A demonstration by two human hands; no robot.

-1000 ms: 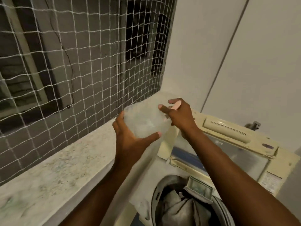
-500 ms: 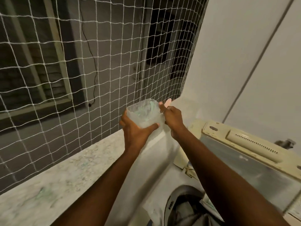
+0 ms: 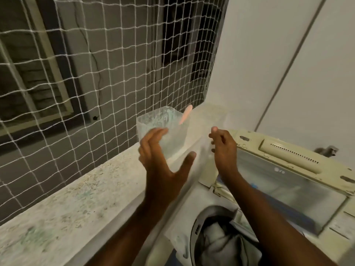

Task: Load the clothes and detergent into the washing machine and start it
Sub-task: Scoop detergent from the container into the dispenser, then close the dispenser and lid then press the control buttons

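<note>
A clear plastic detergent container point(image 3: 163, 123) stands on the stone ledge point(image 3: 63, 204), with a pink scoop handle point(image 3: 185, 114) sticking up out of it. My left hand point(image 3: 163, 162) is just in front of the container, fingers spread, not gripping it. My right hand point(image 3: 223, 148) hovers to the right of it, fingers loosely curled and empty. The top-loading washing machine point(image 3: 192, 217) sits below right, its lid point(image 3: 288, 181) raised. Grey and white clothes point(image 3: 221, 240) fill the drum.
A white net point(image 3: 96, 73) covers the window opening behind the ledge. A white wall point(image 3: 278, 54) rises behind the machine, with a tap point(image 3: 326, 150) near it. The ledge runs along the machine's left side.
Both hands held the container with the scoop in the air before. Now it rests on the ledge and both hands have let go and drawn back slightly.
</note>
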